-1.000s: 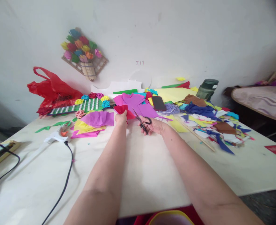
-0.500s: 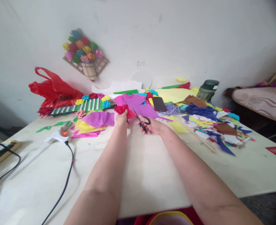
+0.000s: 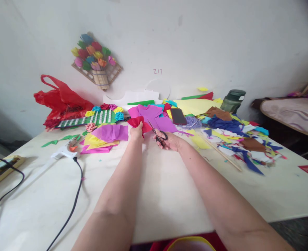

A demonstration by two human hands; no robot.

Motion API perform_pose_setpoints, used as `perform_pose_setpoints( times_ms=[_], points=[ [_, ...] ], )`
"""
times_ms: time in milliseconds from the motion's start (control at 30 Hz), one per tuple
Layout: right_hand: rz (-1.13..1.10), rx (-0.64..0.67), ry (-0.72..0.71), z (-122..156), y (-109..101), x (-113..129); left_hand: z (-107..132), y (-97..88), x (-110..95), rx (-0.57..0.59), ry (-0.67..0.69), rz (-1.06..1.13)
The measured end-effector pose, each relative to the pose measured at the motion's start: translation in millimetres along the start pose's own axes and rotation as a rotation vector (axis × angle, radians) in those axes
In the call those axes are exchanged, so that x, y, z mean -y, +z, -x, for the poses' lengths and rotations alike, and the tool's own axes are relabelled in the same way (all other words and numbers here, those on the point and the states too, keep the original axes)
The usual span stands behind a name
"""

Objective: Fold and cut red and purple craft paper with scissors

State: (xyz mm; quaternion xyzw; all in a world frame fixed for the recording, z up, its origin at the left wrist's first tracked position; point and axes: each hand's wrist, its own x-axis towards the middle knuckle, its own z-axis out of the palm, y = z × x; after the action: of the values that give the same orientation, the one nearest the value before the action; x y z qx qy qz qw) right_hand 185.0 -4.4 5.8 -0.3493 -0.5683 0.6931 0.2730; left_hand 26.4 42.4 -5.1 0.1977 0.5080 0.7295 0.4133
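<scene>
My left hand [image 3: 136,131] is closed on a piece of red crepe paper [image 3: 135,122], which fans out above and to the right of the fingers. Just right of it, my right hand [image 3: 169,141] has its fingers in the handles of black-handled scissors [image 3: 162,136]. The blades point up and left, close to the red paper's right edge; whether they touch it I cannot tell. Behind both hands lie sheets of purple paper [image 3: 164,123]. Left of my left hand is a stack of purple, yellow and pink paper pieces [image 3: 101,140].
A hot glue gun [image 3: 65,150] with its black cord lies on the left, near a power strip [image 3: 5,170]. A phone [image 3: 178,116], a wooden stick [image 3: 224,153], paper scraps [image 3: 250,144] and a green bottle [image 3: 232,101] are on the right. A red bag [image 3: 62,99] stands back left.
The whole view has shifted very slightly. Both hands, the red paper and the scissors keep nearly the same places.
</scene>
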Motion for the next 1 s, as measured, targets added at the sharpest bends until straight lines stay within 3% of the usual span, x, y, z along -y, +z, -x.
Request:
perform_pose_setpoints(
  times_ms=[667,1000],
  points=[
    [-0.011,-0.016,-0.003,0.1,2.1,-1.2,1.4,-2.0,-6.1,-0.032,-0.046,0.026],
    [-0.049,0.044,0.018,-0.1,-2.5,-3.3,2.7,-7.2,-5.3,0.055,0.009,-0.005]
  ],
)
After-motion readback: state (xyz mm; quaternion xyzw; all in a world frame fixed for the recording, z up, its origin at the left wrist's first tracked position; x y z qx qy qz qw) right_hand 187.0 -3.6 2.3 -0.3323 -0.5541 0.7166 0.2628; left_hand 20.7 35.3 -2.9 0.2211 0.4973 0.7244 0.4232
